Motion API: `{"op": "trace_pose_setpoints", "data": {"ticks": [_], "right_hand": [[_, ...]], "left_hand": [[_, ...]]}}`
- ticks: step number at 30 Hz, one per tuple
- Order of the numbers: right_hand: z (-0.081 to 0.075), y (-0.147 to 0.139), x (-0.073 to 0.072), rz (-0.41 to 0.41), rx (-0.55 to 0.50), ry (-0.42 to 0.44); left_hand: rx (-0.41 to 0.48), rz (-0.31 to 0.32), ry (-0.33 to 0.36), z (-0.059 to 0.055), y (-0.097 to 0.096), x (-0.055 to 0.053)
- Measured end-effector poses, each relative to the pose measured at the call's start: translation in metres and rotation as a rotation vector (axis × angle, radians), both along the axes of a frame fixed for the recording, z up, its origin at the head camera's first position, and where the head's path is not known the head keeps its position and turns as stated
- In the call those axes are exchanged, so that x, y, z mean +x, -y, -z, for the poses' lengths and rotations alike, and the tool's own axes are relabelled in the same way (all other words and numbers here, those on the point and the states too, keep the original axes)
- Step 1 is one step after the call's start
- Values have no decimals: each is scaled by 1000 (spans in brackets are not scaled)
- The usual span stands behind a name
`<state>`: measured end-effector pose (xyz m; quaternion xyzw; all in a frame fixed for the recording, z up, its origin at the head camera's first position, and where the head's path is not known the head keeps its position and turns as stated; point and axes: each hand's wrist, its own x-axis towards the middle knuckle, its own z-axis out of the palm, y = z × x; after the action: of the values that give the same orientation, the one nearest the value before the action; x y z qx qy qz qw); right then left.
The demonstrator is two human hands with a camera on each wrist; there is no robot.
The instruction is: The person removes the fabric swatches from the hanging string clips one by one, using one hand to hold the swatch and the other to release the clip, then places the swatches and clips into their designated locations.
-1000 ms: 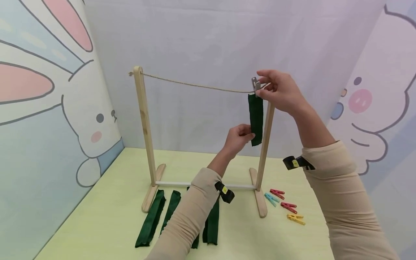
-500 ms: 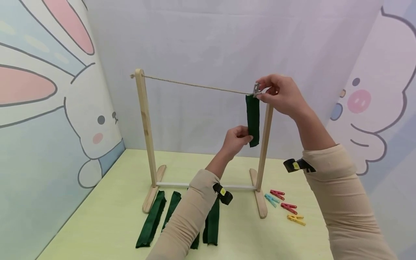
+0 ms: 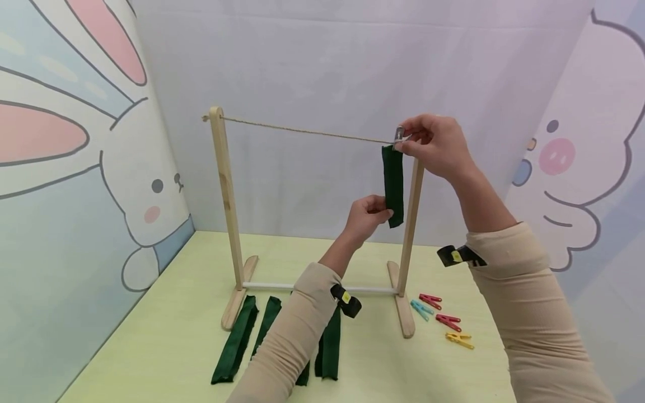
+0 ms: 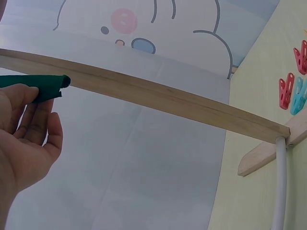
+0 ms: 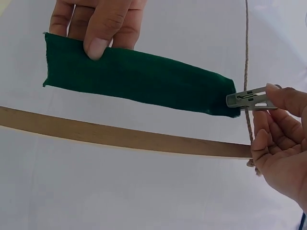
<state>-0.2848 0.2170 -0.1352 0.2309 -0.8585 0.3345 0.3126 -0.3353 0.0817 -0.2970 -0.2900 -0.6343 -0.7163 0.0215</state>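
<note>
Near the right post, a dark green cloth strip (image 3: pixel 393 184) hangs upright from the rope (image 3: pixel 302 131). A grey clothespin (image 5: pixel 247 99) sits over its top end, where the rope passes. My right hand (image 3: pixel 437 144) holds the clothespin by its handle end between thumb and fingers. Lower down, my left hand (image 3: pixel 367 219) pinches the strip's edge close to its bottom end. In the left wrist view just this bottom part of the strip (image 4: pixel 50 86) shows, under the thumb.
A wooden stand with a left post (image 3: pixel 226 196) and a right post (image 3: pixel 413 218) carries the rope. Several green strips (image 3: pixel 234 341) lie in front, partly behind my left sleeve. Red, blue and yellow clothespins (image 3: pixel 447 321) lie on the table at right.
My right hand has moved slightly down, and the clothespin's handles have swung more upright. The strip's top has shifted a little left. My left hand keeps its pinch, nearly still.
</note>
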Motion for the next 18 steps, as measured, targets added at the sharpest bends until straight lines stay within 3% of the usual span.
{"op": "trace_pose_setpoints", "data": {"ticks": [18], "right_hand": [[0, 4, -6, -15, -95, -100]], "left_hand": [[15, -8, 4, -2, -1, -1]]}}
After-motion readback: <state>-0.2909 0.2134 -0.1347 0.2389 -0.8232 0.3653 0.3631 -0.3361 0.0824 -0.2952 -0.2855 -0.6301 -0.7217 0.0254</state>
